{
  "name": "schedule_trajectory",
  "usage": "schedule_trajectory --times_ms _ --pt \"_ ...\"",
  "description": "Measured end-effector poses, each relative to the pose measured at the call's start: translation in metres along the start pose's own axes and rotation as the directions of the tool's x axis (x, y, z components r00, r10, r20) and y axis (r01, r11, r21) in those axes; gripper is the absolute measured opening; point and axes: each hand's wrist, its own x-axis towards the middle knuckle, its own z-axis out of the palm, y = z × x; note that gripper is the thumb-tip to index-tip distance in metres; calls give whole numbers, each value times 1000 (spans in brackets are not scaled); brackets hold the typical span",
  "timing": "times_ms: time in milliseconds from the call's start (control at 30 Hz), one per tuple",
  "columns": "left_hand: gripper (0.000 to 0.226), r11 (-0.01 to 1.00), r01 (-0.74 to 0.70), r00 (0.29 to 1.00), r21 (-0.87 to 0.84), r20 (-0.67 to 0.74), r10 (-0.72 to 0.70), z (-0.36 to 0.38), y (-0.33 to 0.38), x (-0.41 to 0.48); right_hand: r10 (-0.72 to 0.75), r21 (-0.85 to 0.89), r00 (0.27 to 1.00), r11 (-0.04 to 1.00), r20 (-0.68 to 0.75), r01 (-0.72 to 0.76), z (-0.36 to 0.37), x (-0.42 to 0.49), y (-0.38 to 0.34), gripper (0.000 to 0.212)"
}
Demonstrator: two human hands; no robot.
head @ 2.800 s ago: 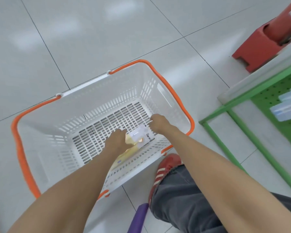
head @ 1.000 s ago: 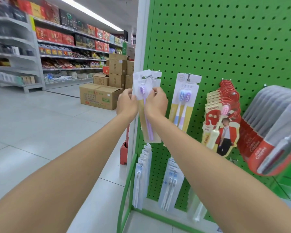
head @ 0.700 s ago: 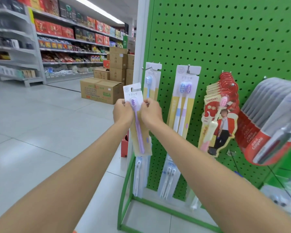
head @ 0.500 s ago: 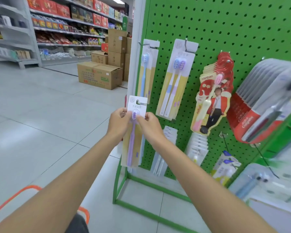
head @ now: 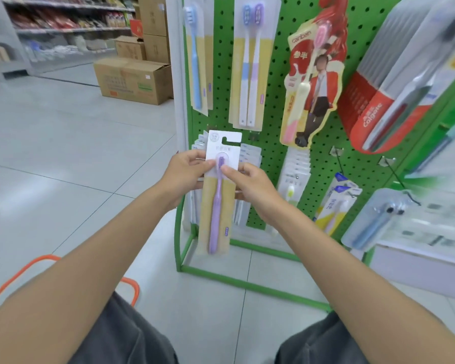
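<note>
Now that the toothbrush pack (head: 218, 206) has come off the pegboard (head: 273, 74) beyond the grip, left hand (head: 184, 172) and right hand (head: 250, 182) pinch its upper edges, ready for the basket (head: 21, 271) below.

Carded purple toothbrush pack (head: 219, 195) hangs upright, clear of the pegboard.

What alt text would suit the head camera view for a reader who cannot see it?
The left hand and right hand pinch a purple toothbrush pack upright in front of a green pegboard rack hung with other toothbrush packs. An orange basket rim shows at lower left.
</note>
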Motion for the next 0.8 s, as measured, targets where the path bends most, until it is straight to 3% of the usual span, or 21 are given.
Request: schedule_trajectory --times_ms 133,300,533,600,667,733,800 --pt "9 986 21 994 -166 -101 -38 -6 3 -3 117 -167 972 982 202 -83 -3 -16 26 34" --pt "15 985 18 988 -171 -147 -43 -12 2 -3 159 -244 936 966 314 -82 -1 -33 56 32" --pt "19 988 67 989 -137 -122 -84 -7 3 -7 150 -325 936 945 320 -40 0 -46 63 15" --pt "29 993 86 994 -78 -61 -91 -5 7 -11 66 -487 955 869 290 88 3 -51 61 24" --pt "28 999 37 999 18 12 -37 -4 11 -16 -31 -686 954 688 298 237 5 -54 61 63" --pt "24 997 -28 996 69 81 23 -2 13 -22 -82 -756 943 577 322 308 8 -55 61 94" --pt "25 997 -45 995 60 95 40 -1 12 -24 -109 -779 937 528 333 338 9 -56 62 98"
